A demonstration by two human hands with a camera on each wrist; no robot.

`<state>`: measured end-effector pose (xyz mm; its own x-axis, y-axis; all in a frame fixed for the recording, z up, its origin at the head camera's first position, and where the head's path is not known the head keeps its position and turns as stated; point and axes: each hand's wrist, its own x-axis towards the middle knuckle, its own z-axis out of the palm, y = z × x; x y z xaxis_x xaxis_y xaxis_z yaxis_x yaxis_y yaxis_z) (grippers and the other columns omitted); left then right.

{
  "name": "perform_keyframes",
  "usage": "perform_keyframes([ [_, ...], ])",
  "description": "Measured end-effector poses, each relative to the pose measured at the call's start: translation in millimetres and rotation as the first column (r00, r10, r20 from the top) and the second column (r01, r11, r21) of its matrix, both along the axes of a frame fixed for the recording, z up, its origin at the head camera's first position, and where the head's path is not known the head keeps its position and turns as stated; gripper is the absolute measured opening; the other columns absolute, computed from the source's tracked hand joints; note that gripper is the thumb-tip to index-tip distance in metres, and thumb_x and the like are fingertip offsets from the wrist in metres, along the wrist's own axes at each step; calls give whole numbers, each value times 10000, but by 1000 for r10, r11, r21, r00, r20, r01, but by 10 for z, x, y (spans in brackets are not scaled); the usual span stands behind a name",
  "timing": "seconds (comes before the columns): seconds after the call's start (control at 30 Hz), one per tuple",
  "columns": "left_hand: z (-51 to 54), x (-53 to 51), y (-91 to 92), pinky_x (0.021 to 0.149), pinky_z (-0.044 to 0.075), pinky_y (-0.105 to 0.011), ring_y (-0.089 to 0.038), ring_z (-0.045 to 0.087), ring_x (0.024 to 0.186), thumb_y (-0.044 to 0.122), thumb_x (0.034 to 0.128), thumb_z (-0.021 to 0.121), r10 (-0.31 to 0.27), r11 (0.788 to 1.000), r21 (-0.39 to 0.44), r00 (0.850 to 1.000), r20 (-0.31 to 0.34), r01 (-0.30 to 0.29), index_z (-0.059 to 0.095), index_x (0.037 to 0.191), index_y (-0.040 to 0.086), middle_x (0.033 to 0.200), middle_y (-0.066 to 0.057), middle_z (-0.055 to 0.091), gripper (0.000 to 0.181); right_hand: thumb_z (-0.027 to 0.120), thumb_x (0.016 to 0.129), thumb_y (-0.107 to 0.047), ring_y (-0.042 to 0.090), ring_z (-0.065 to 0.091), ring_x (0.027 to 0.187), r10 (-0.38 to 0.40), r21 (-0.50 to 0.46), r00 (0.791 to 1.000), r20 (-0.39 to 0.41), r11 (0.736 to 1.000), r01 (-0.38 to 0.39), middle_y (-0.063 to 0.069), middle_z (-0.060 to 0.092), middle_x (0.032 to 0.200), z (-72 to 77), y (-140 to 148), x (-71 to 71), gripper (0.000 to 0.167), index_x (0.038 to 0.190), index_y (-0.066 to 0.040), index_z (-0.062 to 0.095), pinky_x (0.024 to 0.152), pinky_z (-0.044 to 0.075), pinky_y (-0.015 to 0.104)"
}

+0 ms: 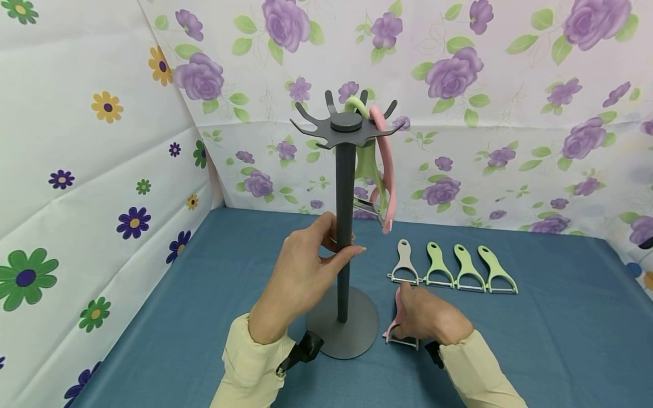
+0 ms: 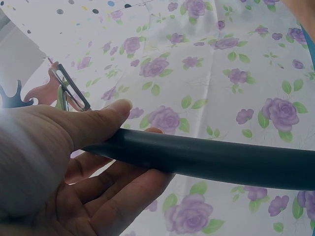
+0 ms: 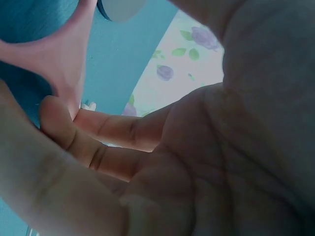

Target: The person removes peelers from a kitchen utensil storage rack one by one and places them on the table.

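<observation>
A dark grey utensil stand [image 1: 345, 187] rises upright from a round base, with hooks around its top. My left hand [image 1: 293, 277] holds the stand's pole between thumb and fingers, also seen in the left wrist view. On the hooks hang a green peeler [image 1: 365, 161] and a pink peeler [image 1: 389, 167], both to the right of the pole. To the right of the base, my right hand [image 1: 433, 314] grips another pink peeler [image 1: 399, 306] low over the table. The right wrist view shows fingertips against that pink peeler's handle [image 3: 71, 54]; part of it is hidden.
Behind my right hand lie a whitish peeler [image 1: 404, 255] and a row of green peelers [image 1: 465, 263], blades toward me. The blue tablecloth [image 1: 566, 340] covers the table. Floral cloth [image 1: 459, 170] stands behind, and a flower-patterned sheet [image 1: 102, 198] slopes up at the left.
</observation>
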<state>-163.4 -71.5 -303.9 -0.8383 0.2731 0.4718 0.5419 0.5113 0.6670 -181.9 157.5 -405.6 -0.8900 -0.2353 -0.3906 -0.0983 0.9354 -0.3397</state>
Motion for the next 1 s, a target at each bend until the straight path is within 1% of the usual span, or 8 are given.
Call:
perform_keyframes([
  [0.07,4,3,0,652,568,-253,-89,709,777,266,935,765,-1,1000,0,1000,2,1,640,1042,130,863,10,718,214,917,758,-167,158,593,701,-2,22,1000,9,1000,2,39,588,796,-7,-1,-13,559,1136,-9,535,662,529,366],
  [0.17,4,3,1,661,576,-254,-85,705,773,262,933,766,-2,1000,2,1000,3,2,640,1041,128,861,8,716,214,907,761,-128,174,590,721,-6,45,1000,16,999,5,60,580,816,-14,0,-28,683,1275,33,488,672,530,379],
  [0.33,2,1,1,658,574,-261,-90,708,772,258,935,766,5,1000,-1,1000,2,-5,642,1047,126,861,2,719,213,877,755,-27,188,589,733,0,39,1000,2,999,0,76,584,838,-25,18,-46,677,1301,28,481,664,530,378],
  [0.5,5,0,1,660,577,-254,-90,707,772,259,935,765,3,1000,-2,1000,4,-3,641,1043,124,862,0,719,213,857,757,8,200,584,760,18,31,1000,-14,999,-18,87,588,874,-29,47,-66,620,1263,7,497,676,523,386],
  [0.6,8,-2,1,680,594,-244,-81,699,779,259,936,764,-1,1000,2,1000,6,1,639,1039,123,862,0,717,212,858,759,7,203,575,745,24,19,999,-21,1000,-23,80,582,857,-28,65,-75,554,1195,-26,518,651,508,377],
  [0.77,16,4,1,684,595,-249,-80,698,777,261,933,767,-1,1000,1,1000,8,1,639,1044,125,866,5,718,217,857,764,13,196,572,692,5,-15,1000,-5,1000,-5,65,573,802,-30,82,-77,467,1092,-71,535,592,481,351],
  [0.87,14,6,0,683,594,-255,-85,702,779,259,932,768,1,1000,-2,1000,6,-1,639,1050,127,871,7,720,219,865,753,12,192,565,690,17,-7,1000,-22,1000,-17,61,565,796,-32,88,-74,453,1055,-77,539,590,476,349],
  [1.0,18,10,-3,676,591,-243,-82,699,783,249,929,771,2,1000,0,1000,6,-2,640,1054,126,872,14,718,219,880,730,0,191,562,721,26,16,999,-46,1000,-25,57,570,819,-20,99,-68,468,1062,-66,556,620,490,359],
])
